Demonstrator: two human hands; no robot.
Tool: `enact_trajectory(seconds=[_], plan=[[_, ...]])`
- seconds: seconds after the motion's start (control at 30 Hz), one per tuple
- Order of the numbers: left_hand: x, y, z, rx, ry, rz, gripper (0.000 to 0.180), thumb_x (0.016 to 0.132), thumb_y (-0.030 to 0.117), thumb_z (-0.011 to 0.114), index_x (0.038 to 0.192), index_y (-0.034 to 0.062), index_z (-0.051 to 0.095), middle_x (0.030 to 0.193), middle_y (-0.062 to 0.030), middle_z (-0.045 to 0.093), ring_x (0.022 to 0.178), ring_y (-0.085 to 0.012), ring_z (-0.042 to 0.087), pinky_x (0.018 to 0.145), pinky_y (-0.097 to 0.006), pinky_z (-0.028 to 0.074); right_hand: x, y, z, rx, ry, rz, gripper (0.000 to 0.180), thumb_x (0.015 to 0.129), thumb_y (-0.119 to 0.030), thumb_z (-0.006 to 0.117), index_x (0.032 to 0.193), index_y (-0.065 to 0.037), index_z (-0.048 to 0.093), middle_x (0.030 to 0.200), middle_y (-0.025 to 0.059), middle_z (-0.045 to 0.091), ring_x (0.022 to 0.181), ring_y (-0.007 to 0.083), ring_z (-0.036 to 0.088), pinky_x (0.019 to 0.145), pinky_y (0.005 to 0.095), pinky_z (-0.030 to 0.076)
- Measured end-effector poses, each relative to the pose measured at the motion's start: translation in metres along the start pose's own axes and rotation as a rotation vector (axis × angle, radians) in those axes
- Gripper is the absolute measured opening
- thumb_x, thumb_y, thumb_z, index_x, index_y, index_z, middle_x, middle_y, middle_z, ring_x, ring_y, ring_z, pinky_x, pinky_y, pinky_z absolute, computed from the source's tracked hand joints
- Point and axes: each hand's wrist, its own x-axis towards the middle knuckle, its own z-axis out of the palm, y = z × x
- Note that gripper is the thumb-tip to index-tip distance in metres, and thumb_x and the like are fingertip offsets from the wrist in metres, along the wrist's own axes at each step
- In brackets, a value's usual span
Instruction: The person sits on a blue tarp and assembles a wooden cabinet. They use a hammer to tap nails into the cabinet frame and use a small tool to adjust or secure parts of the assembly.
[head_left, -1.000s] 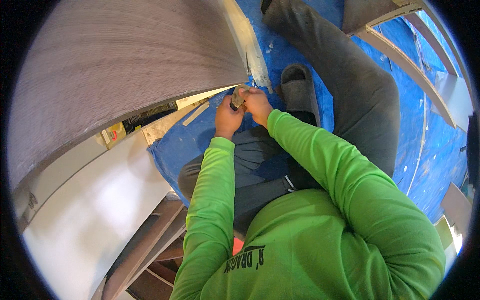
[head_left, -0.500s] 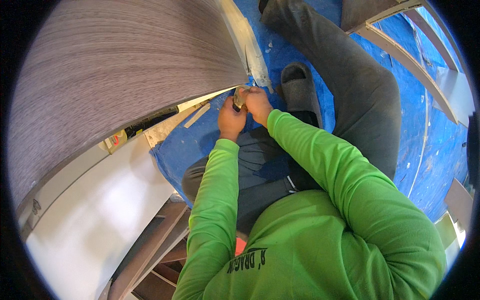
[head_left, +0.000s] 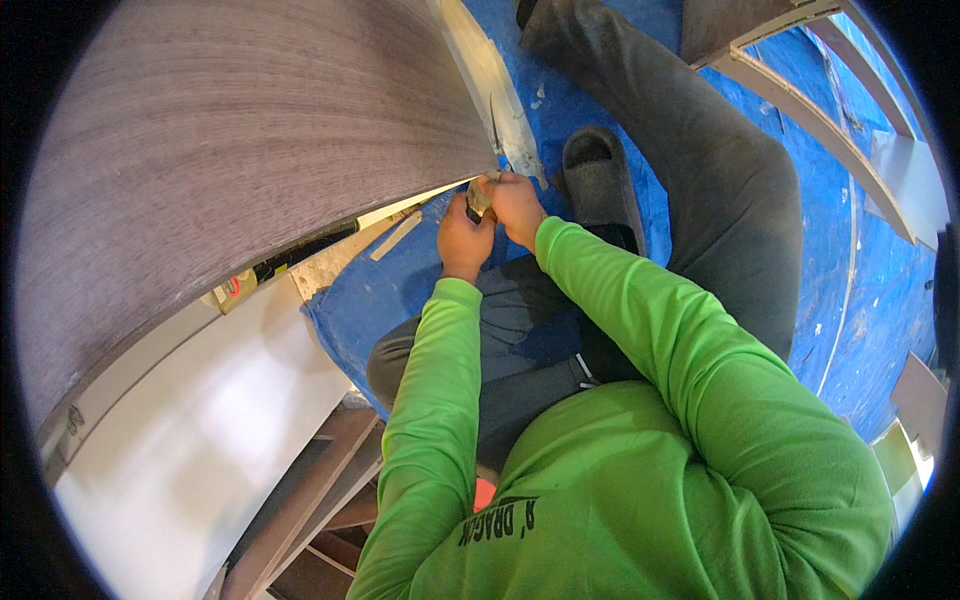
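- Just at the left of my right hand point(head_left: 515, 210), and on the far side of my left hand point(head_left: 465, 242), sits a small tan-grey piece point(head_left: 479, 197), close by the right end of the wood-grain panel's near edge.
- My right grip is clamped on it, thumb against fingers; the left is curled up to its near end, though I cannot tell whether those fingers close on it.
- Its long axis seems to run roughly near to far; my fingers cover too much to be sure. Both hands are about equally near.
- The wood-grain panel point(head_left: 280, 120) is broad, brownish-grey and finely streaked, with a bowed look.
- Below lies a creased blue sheet point(head_left: 360, 285), flecked with pale specks; a thin, straight pale strip point(head_left: 397, 234) rests left of my hands.
- To the right is a fuzzy dark grey slipper point(head_left: 603, 190).
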Motion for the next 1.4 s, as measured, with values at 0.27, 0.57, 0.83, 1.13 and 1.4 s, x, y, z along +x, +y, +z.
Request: enact_trajectory(seconds=[0.27,0.57,0.83,1.13,1.4], plan=[[-0.001,0.013,-0.01,-0.031,-0.081,0.002,0.039,0.079,0.032,0.073,0.102,0.0024,0.061,0.091,-0.0241,0.068,0.088,-0.0443,0.065,0.074,-0.049,0.052,-0.01,-0.003,-0.006,0.055,-0.028,0.012,0.02,0.098,-0.017,0.058,0.106,0.0,0.067,0.091,0.0074,0.067,0.078,0.0193,0.062,0.068,0.0342,0.049],[-0.003,0.017,-0.006,-0.067,-0.088,-0.019,0.042,0.08,0.037,0.074,0.098,0.0019,0.059,0.091,-0.0263,0.067,0.086,-0.0458,0.065,0.07,-0.05,0.052,-0.016,-0.011,-0.003,0.025,0.021,0.006,0.02,0.096,-0.016,0.06,0.103,0.001,0.067,0.09,0.0089,0.067,0.077,0.0195,0.062,0.069,0.034,0.049],[-0.005,0.009,0.003,-0.026,-0.044,0.018,0.047,0.081,0.043,0.072,0.098,0.0015,0.058,0.089,-0.0262,0.067,0.084,-0.0467,0.064,0.071,-0.051,0.051,-0.018,-0.014,-0.001,-0.014,0.041,-0.018,0.02,0.092,-0.014,0.061,0.101,0.003,0.066,0.09,0.015,0.068,0.078,0.0246,0.064,0.07,0.0383,0.051],[-0.001,0.016,-0.003,-0.013,-0.085,-0.018,0.045,0.082,0.039,0.074,0.101,0.0007,0.062,0.091,-0.0264,0.068,0.09,-0.0455,0.065,0.073,-0.046,0.053,-0.005,-0.007,-0.006,-0.021,0.05,-0.004,0.017,0.09,-0.013,0.064,0.095,0.003,0.066,0.087,0.0145,0.067,0.075,0.0243,0.063,0.067,0.0392,0.05],[-0.002,0.013,-0.001,0.014,-0.05,0.0,0.048,0.079,0.04,0.074,0.102,0.0008,0.059,0.09,-0.026,0.068,0.087,-0.0461,0.065,0.072,-0.05,0.052,-0.004,-0.008,-0.007,-0.051,0.023,-0.003,0.016,0.09,-0.014,0.064,0.095,0.001,0.066,0.084,0.0126,0.065,0.073,0.0242,0.062,0.064,0.0397,0.048]])
